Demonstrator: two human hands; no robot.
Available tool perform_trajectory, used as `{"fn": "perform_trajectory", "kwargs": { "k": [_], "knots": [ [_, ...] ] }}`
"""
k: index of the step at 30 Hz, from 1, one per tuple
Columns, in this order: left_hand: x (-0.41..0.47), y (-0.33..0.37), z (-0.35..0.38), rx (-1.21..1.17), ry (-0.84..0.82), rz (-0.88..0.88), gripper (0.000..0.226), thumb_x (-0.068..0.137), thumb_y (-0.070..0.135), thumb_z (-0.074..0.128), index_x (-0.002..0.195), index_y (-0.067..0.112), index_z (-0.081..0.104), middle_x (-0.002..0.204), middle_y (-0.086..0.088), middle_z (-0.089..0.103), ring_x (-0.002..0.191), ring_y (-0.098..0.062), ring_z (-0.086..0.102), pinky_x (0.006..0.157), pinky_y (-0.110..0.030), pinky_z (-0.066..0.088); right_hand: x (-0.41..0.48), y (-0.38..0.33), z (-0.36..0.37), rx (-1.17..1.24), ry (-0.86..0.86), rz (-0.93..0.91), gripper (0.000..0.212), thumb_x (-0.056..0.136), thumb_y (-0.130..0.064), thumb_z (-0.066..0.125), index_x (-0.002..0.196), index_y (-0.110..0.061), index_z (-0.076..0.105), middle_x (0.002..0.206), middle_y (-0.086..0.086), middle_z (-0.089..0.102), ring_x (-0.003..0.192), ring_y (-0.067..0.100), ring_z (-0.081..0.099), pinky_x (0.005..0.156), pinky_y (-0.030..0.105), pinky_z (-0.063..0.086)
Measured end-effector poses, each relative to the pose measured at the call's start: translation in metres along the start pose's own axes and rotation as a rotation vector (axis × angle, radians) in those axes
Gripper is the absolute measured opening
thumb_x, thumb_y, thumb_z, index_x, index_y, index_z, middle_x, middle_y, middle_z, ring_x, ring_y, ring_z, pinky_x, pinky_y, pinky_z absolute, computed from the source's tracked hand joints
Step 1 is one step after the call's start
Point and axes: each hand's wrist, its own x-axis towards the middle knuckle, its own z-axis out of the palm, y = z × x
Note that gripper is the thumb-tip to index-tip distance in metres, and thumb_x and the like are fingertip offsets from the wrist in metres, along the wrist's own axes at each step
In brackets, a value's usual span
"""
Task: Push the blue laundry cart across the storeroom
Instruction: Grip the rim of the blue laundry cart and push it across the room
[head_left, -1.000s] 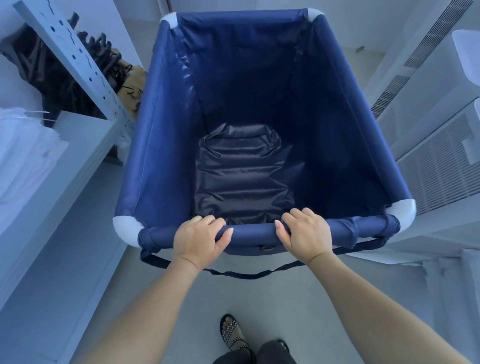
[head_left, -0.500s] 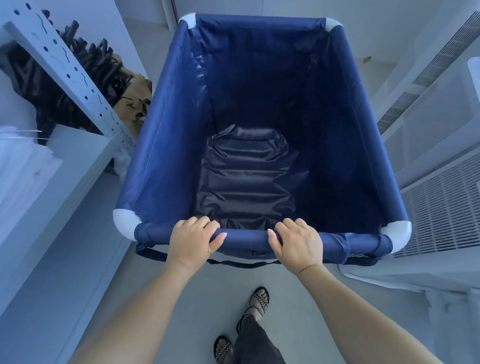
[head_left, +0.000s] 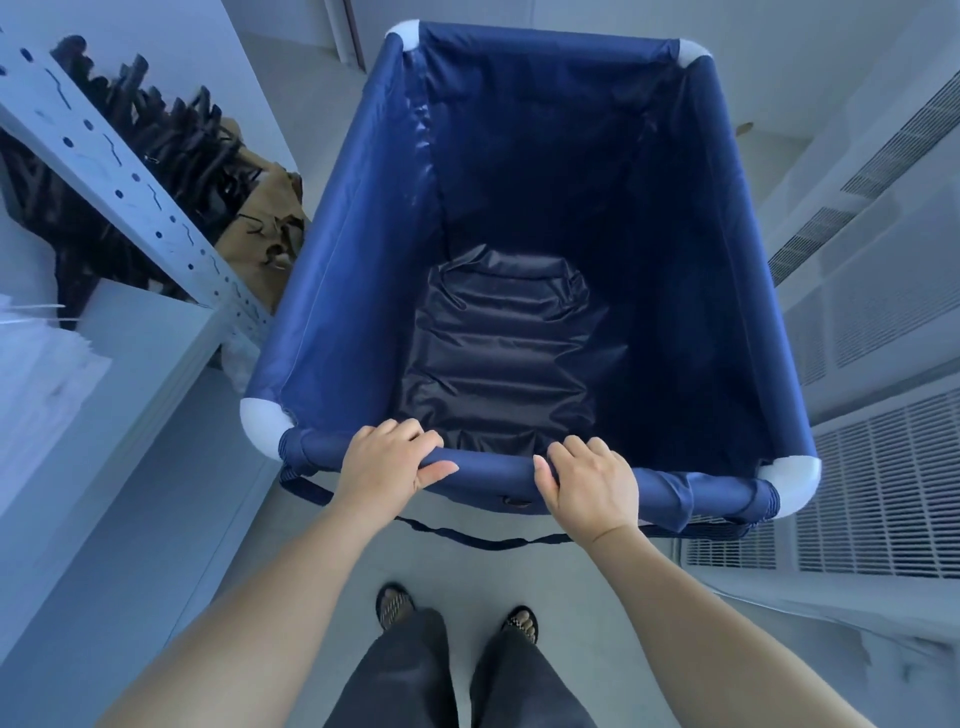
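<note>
Cart axis: the blue laundry cart (head_left: 358, 270) is stretched lengthwise toward 12 o'clock, ahead of both hands.
Left hand (head_left: 387, 464): curled closed over the near rail (head_left: 493, 470).
Right hand (head_left: 592, 486): wrapped likewise, equally near.

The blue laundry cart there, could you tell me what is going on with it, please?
A person stands behind the blue laundry cart, with the left hand and the right hand both gripping its near top rail. The cart holds nothing but its dark liner. It sits in a narrow aisle between a metal shelf unit on the left and white louvred units on the right.
</note>
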Motion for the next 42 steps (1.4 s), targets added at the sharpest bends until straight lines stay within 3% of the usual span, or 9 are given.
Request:
{"fn": "perform_trajectory", "kwargs": {
  "k": [3, 7, 11, 17, 22, 26, 30, 35, 42],
  "knots": [
    [0.021, -0.011, 0.001, -0.022, -0.045, 0.014, 0.05, 0.085, 0.059, 0.039, 0.091, 0.019, 0.069, 0.079, 0.0, 0.065, 0.071, -0.026, 0.059, 0.062, -0.033, 0.038, 0.019, 0.003, 0.003, -0.016, 0.0, 0.016, 0.044, 0.088, -0.039, 0.035, 0.058, -0.013, 0.056, 0.054, 0.001, 0.052, 0.051, 0.024, 0.047, 0.046, 0.029, 0.036],
    [0.051, -0.024, 0.001, -0.016, -0.06, 0.05, 0.058, 0.086, 0.06, 0.022, 0.087, 0.022, 0.067, 0.078, 0.005, 0.064, 0.07, -0.022, 0.059, 0.061, -0.032, 0.04, 0.045, 0.005, 0.006, -0.068, -0.003, 0.057, 0.043, 0.087, -0.039, 0.035, 0.058, -0.015, 0.056, 0.054, -0.001, 0.051, 0.05, 0.021, 0.046, 0.047, 0.029, 0.034],
    [0.078, -0.04, 0.004, -0.011, -0.001, 0.12, 0.046, 0.087, 0.052, 0.033, 0.077, 0.021, 0.066, 0.069, 0.007, 0.061, 0.057, -0.019, 0.057, 0.052, -0.03, 0.044, 0.071, 0.005, 0.01, -0.111, -0.019, 0.118, 0.042, 0.086, -0.038, 0.034, 0.059, -0.016, 0.056, 0.055, -0.001, 0.052, 0.051, 0.023, 0.046, 0.048, 0.032, 0.036],
    [0.12, -0.063, 0.013, -0.024, 0.034, 0.207, 0.043, 0.087, 0.049, 0.035, 0.077, 0.021, 0.066, 0.068, 0.007, 0.061, 0.056, -0.018, 0.057, 0.048, -0.032, 0.046, 0.107, 0.003, 0.016, -0.152, -0.01, 0.217, 0.041, 0.086, -0.035, 0.034, 0.06, -0.013, 0.057, 0.058, 0.003, 0.053, 0.052, 0.027, 0.048, 0.049, 0.035, 0.038],
    [0.156, -0.079, 0.017, -0.024, 0.026, 0.273, 0.044, 0.088, 0.046, 0.033, 0.08, 0.018, 0.065, 0.072, 0.004, 0.06, 0.059, -0.018, 0.057, 0.05, -0.032, 0.046, 0.137, 0.001, 0.017, -0.155, -0.071, 0.304, 0.044, 0.089, -0.036, 0.033, 0.063, -0.011, 0.058, 0.062, 0.004, 0.054, 0.057, 0.028, 0.05, 0.057, 0.039, 0.041],
    [0.184, -0.088, 0.018, -0.027, 0.03, 0.288, 0.043, 0.088, 0.045, 0.033, 0.08, 0.018, 0.064, 0.073, 0.004, 0.06, 0.059, -0.019, 0.056, 0.051, -0.031, 0.045, 0.163, 0.014, 0.021, -0.097, -0.197, 0.331, 0.035, 0.096, -0.035, 0.045, 0.075, -0.01, 0.059, 0.076, 0.007, 0.057, 0.072, 0.031, 0.052, 0.07, 0.041, 0.036],
    [0.214, -0.095, 0.018, -0.027, -0.003, 0.281, 0.04, 0.089, 0.045, 0.036, 0.083, 0.018, 0.064, 0.076, 0.003, 0.061, 0.061, -0.02, 0.057, 0.054, -0.033, 0.045, 0.188, 0.025, 0.027, -0.083, -0.231, 0.317, 0.036, 0.097, -0.04, 0.04, 0.082, -0.012, 0.058, 0.085, 0.005, 0.057, 0.08, 0.029, 0.051, 0.075, 0.039, 0.034],
    [0.252, -0.103, 0.016, -0.064, -0.067, 0.261, 0.022, 0.085, 0.038, 0.065, 0.091, 0.017, 0.066, 0.082, 0.001, 0.063, 0.067, -0.023, 0.059, 0.06, -0.035, 0.047, 0.224, 0.038, 0.03, -0.063, -0.225, 0.296, 0.033, 0.095, -0.039, 0.045, 0.079, -0.013, 0.058, 0.08, 0.003, 0.058, 0.074, 0.028, 0.052, 0.07, 0.038, 0.036],
    [0.309, -0.108, 0.009, -0.085, -0.123, 0.19, 0.029, 0.085, 0.034, 0.068, 0.105, 0.014, 0.066, 0.097, 0.0, 0.067, 0.082, -0.025, 0.064, 0.078, -0.037, 0.049, 0.279, 0.067, 0.038, -0.013, -0.259, 0.262, 0.038, 0.096, -0.044, 0.04, 0.084, -0.013, 0.058, 0.086, 0.003, 0.059, 0.079, 0.027, 0.054, 0.071, 0.037, 0.036]
  ]
}}
